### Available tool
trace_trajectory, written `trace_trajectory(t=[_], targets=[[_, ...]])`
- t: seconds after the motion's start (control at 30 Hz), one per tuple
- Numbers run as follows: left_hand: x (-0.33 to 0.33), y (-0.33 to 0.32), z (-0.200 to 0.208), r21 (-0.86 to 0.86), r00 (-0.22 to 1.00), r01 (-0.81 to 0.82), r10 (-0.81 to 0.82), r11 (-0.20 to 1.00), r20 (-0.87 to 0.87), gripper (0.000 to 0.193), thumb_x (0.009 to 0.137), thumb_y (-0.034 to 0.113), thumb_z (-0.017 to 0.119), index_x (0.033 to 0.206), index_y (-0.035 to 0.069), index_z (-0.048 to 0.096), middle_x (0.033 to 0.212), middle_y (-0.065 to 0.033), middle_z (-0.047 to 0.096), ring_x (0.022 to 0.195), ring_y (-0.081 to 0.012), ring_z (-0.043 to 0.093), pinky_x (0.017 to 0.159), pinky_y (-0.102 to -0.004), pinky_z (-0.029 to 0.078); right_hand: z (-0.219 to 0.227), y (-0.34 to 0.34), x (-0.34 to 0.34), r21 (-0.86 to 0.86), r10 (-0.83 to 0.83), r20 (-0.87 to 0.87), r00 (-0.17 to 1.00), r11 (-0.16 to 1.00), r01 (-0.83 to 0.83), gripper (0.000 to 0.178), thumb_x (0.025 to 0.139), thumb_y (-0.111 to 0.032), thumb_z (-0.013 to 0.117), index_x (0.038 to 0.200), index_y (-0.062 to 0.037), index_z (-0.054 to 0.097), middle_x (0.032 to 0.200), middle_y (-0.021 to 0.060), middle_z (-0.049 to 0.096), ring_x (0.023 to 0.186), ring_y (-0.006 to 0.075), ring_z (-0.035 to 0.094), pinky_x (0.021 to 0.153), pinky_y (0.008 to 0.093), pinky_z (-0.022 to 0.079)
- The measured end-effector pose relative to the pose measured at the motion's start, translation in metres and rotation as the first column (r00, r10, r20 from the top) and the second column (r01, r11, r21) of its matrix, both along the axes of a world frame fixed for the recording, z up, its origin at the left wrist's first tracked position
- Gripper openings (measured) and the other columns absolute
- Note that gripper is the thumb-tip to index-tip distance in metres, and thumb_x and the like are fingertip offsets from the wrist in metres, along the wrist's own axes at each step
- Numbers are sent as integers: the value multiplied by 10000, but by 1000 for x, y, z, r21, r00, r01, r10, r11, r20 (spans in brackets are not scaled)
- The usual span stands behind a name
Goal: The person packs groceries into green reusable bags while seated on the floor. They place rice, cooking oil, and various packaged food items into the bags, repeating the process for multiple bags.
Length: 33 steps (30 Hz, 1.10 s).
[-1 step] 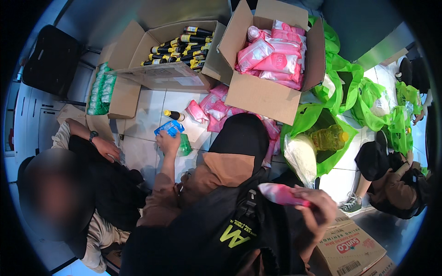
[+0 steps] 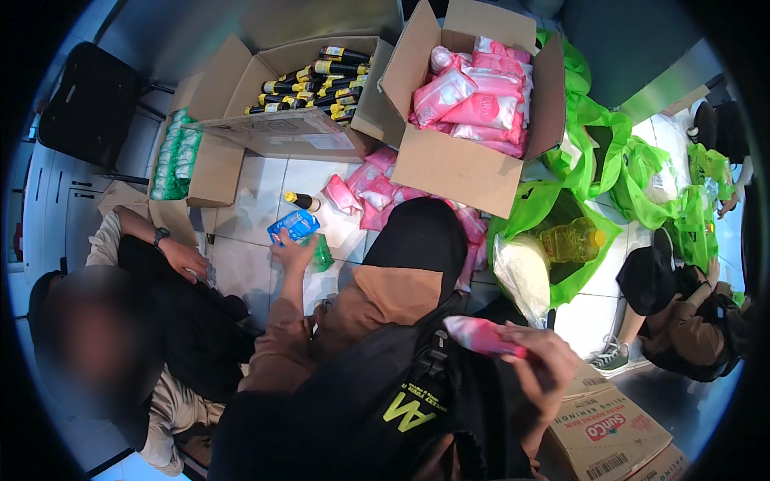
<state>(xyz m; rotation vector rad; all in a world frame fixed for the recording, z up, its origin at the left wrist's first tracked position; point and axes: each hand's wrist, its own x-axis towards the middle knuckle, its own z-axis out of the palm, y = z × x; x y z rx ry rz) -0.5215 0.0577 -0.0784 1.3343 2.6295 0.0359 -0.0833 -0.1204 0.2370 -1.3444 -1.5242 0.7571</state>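
My left hand [image 2: 295,255] grips a blue packet [image 2: 293,227] above the tiled floor. Just beside it is a green packet [image 2: 322,255], partly hidden by the hand. Beyond the blue packet lies a dark bottle [image 2: 303,201] with yellow ends. On the right, close to my body, my right hand [image 2: 545,361] is closed around one end of a pink-and-white packet [image 2: 481,334]. A loose pile of similar pink packets [image 2: 375,186] lies on the floor past my knee.
Open cartons hold dark bottles [image 2: 327,84], pink packets [image 2: 481,104] and green-wrapped goods [image 2: 178,160]. A green bag [image 2: 589,268] contains an oil bottle [image 2: 573,242] and a white sack [image 2: 523,268]. A closed carton [image 2: 613,429] stands lower right. People sit at left and right.
The blue packet has turned slightly in my left hand, showing more of its broad face. My right hand has shifted a little up and left with the pink-and-white packet.
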Motion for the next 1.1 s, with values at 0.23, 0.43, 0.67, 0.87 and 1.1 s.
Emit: trace_trajectory(t=[0.23,0.43,0.67,0.87,1.1], targets=[[18,-30,-28,-251,847,-392,454,885,277,1213,541,523,865,1473,317,117,1473,-431,25,1389,-560,145,1132,-575,207,-21,4,-33,-1,-64,290,955,998,67,342,689,98,726,1008,7,645,965,156,677,865,323,691,863,397,573],[-20,-43,-26,-181,530,-51,180,982,829,866,658,358,778,1409,223,369,1420,-269,416,1231,-405,470,1040,-536,387,-21,-7,-32,-67,-110,200,974,990,126,344,708,92,736,1027,4,640,967,163,691,868,319,696,838,370,566],[24,-26,108,-120,-732,248,267,961,627,667,765,341,668,1331,27,510,1428,-208,465,1264,-408,499,979,-691,406,-31,-33,-23,-23,-316,-37,948,949,315,271,804,116,677,1049,24,607,1008,179,688,896,262,699,836,347,550],[107,-17,205,-12,-595,629,491,777,636,808,777,496,719,1380,18,473,1554,-204,252,1307,-417,453,1022,-711,360,-39,-46,-9,-129,-284,-876,389,916,379,533,912,-182,681,1314,-44,360,1062,192,641,922,290,678,808,461,593],[261,-13,220,284,-646,755,598,591,474,999,787,521,757,1486,-12,282,1507,-264,314,1370,-421,372,1018,-690,372,-22,-69,14,-330,-454,-736,502,888,320,447,847,9,704,1215,15,449,1015,194,651,770,235,702,528,328,621]])
